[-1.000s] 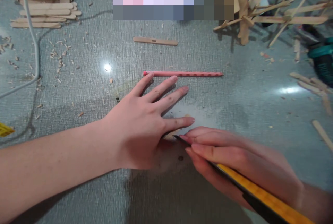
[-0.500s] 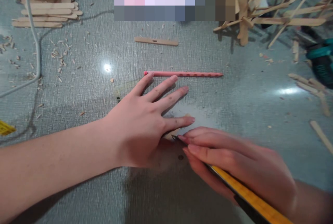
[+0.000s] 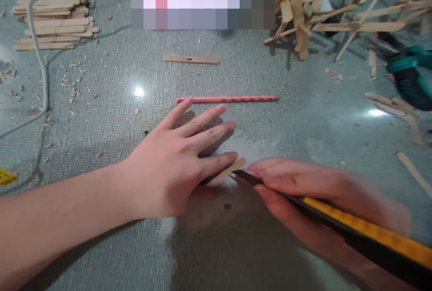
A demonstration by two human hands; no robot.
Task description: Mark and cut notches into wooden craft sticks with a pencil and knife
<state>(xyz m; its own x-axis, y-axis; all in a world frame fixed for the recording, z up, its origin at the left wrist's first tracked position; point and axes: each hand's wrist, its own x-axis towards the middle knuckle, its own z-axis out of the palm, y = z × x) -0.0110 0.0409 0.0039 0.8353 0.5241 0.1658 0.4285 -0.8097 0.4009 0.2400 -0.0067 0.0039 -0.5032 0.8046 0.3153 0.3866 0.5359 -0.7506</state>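
I have the left hand splayed over the wooden stick, right hand gripping the knife toward four o'clock: likely shaving, next needing steady pressure.

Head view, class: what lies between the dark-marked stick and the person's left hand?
The pink pencil lies between the dark-marked stick and the left hand, with tiny wood chips nearby; the head view shows this.

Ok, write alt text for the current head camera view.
A right hand holds a yellow knife, its blade at a thin wooden stick partly under the spread left hand. A pink pencil lies beyond on the gray table, with stacked sticks at the upper left.
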